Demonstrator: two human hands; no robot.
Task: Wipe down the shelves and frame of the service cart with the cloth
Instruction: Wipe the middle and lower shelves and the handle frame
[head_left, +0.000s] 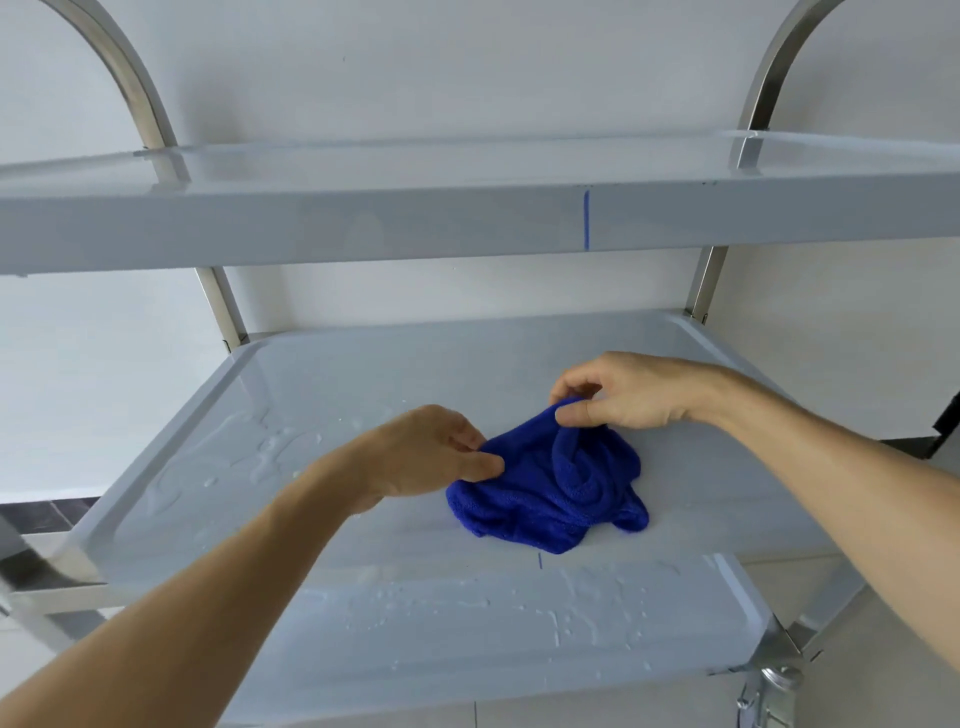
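On the left, water drops (260, 447) are lying across the middle shelf (363, 374) of the service cart, near its left rim. The left hand (421, 457) is reaching in over this shelf and pinching the left edge of the blue cloth (550, 478) between thumb and fingers. The cloth is sitting bunched and crumpled in the middle of the shelf, resting on its surface. The right hand (628, 395) is coming in from the right and gripping the top fold of the cloth between thumb and forefinger, lifting that part slightly. Above, the upper shelf (467, 223) is running across the view, with curved metal frame bars (769, 78) rising behind it. Below, the bottom shelf (493, 623) is showing more water streaks, and a caster (774, 686) is sitting at its right corner.
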